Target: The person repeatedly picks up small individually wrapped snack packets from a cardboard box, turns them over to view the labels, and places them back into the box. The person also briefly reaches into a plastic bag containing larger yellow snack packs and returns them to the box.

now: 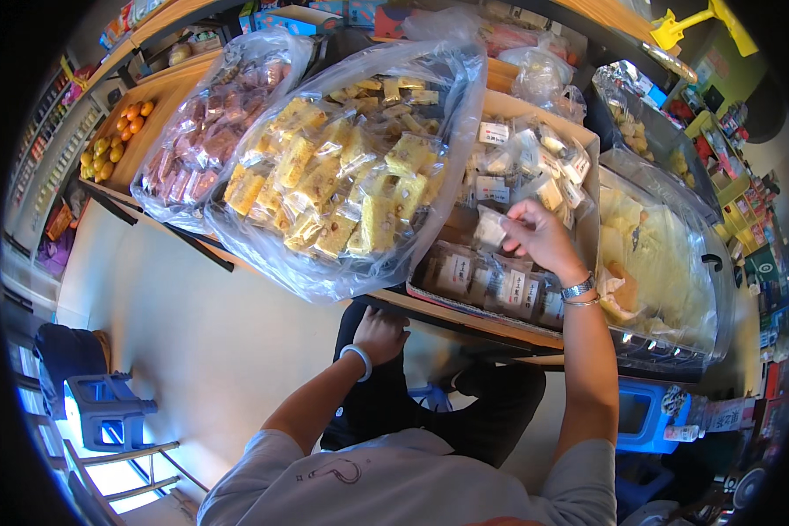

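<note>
My right hand (540, 237), with a metal watch at its wrist, pinches a small clear-wrapped white packet (491, 228) between thumb and fingers. It hovers over an open cardboard box (582, 135). Along the near side of that box, wrapped packets with printed labels (459, 273) stand in a row. Others lie loosely heaped (532, 161) towards its far side. My left hand (380, 334), a pale bangle on its wrist, rests on my knee below the table edge with its fingers curled. Whether those fingers enclose anything is hidden.
Left of the box, a plastic-lined tray holds wrapped yellow cake pieces (315, 177); beyond it lie wrapped reddish-brown pieces (204, 138) and orange fruit (131, 118). At right stands a plastic-covered bin (664, 263). Blue plastic stools (108, 411) stand on the floor.
</note>
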A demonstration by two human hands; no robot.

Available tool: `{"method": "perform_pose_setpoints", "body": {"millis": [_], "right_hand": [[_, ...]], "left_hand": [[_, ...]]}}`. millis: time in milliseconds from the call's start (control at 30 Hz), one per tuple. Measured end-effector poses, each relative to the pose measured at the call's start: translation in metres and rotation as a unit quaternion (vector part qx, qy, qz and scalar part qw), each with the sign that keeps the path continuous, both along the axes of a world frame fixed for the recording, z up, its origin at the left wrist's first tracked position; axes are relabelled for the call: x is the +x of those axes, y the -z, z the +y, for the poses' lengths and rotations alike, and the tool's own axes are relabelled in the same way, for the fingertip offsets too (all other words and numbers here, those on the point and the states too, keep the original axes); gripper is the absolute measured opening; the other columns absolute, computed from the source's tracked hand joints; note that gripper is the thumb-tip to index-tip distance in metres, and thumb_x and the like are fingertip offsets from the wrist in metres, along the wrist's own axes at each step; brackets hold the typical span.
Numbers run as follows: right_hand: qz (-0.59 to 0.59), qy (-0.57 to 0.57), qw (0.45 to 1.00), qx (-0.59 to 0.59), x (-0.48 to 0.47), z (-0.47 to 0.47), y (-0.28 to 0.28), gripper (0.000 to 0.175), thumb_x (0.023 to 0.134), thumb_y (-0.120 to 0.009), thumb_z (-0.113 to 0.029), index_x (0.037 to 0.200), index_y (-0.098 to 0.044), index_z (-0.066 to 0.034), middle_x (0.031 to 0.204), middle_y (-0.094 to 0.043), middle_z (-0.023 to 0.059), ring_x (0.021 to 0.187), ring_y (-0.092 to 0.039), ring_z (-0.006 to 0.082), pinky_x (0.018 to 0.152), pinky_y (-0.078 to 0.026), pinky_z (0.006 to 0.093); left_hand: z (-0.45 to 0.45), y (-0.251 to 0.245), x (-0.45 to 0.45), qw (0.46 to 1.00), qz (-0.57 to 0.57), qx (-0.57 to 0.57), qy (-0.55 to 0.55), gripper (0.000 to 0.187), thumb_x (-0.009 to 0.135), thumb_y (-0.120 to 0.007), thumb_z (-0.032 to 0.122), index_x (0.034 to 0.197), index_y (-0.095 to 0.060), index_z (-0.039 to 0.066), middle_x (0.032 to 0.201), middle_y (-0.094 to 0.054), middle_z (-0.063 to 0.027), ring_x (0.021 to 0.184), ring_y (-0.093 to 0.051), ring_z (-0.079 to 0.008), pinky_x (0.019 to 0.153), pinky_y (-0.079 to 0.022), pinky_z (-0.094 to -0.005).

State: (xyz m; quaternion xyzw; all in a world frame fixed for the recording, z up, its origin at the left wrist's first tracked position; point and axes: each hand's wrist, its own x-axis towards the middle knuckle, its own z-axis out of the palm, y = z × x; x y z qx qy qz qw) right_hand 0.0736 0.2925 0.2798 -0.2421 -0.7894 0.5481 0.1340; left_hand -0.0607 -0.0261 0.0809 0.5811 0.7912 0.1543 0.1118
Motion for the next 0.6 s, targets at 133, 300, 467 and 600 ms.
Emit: {"method": "perform_pose_setpoints", "body": {"millis": [133,300,467,600], "right_hand": [[0.117,-0.012,0.992,-0.041,0.002,0.001,-0.006,0.008,0.1,-0.069,-0.006,0.107,-0.064,-0.0071,0.097,-0.071,0.0031,0.083,-0.074,0.0129,0.067,-0.058,0.0211],[0.094,-0.171,0.98,0.033,0.001,-0.017,-0.009,0.014,0.09,-0.078,0.001,0.098,-0.068,-0.0047,0.117,-0.065,0.0043,0.098,-0.066,0.0094,0.085,-0.057,0.0248],[0.05,-0.289,0.947,0.13,-0.004,-0.037,-0.01,0.012,0.091,-0.08,-0.012,0.1,-0.074,-0.0051,0.107,-0.067,0.0013,0.092,-0.062,0.0075,0.081,-0.053,0.0244],[0.063,-0.121,0.985,0.104,-0.012,-0.037,-0.001,0.019,0.097,-0.076,-0.02,0.108,-0.072,-0.0057,0.097,-0.07,-0.0005,0.084,-0.061,0.0078,0.078,-0.053,0.0265]], "left_hand": [[0.0,-0.001,-0.002,1.0,-0.002,0.03,0.003,0.024,0.092,-0.069,0.029,0.108,-0.074,0.012,0.109,-0.074,-0.0104,0.113,-0.066,-0.0288,0.109,-0.037,-0.047],[-0.004,-0.029,0.004,0.973,-0.124,0.191,0.037,0.012,0.091,-0.072,0.017,0.1,-0.072,0.01,0.101,-0.073,-0.0089,0.1,-0.069,-0.0295,0.094,-0.049,-0.0438],[-0.008,-0.069,0.025,0.942,-0.174,0.28,0.058,0.007,0.089,-0.074,0.009,0.092,-0.068,0.008,0.09,-0.07,-0.0067,0.087,-0.069,-0.0285,0.079,-0.053,-0.0399],[-0.009,-0.073,0.016,0.948,-0.146,0.274,0.066,0.007,0.088,-0.075,0.009,0.093,-0.069,0.008,0.09,-0.07,-0.0074,0.086,-0.069,-0.0289,0.079,-0.054,-0.0397]]}}
